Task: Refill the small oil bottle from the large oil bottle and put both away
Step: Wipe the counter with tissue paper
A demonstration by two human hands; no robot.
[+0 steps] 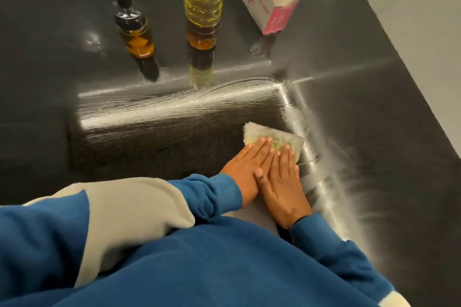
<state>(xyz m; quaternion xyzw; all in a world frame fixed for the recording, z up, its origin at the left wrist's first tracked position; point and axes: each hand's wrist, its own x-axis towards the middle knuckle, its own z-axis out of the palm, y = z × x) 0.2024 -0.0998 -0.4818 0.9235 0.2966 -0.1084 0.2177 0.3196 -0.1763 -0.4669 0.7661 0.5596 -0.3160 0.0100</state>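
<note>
The small oil bottle [136, 32], amber with a black pump cap, stands upright at the back of the dark glossy countertop [374, 132]. To its right stands the large clear oil bottle [203, 5], holding yellow oil; its top is cut off by the frame. Near the front, my left hand [245, 166] and my right hand [282, 182] lie flat side by side, straight fingers pressing a folded, oil-stained tissue [272, 138] onto the counter. Neither hand touches a bottle.
A pink and white tissue box [267, 10] with tissue sticking out stands at the back right of the large bottle. White walls border the counter behind and on the right. Shiny wipe streaks cross the counter's middle.
</note>
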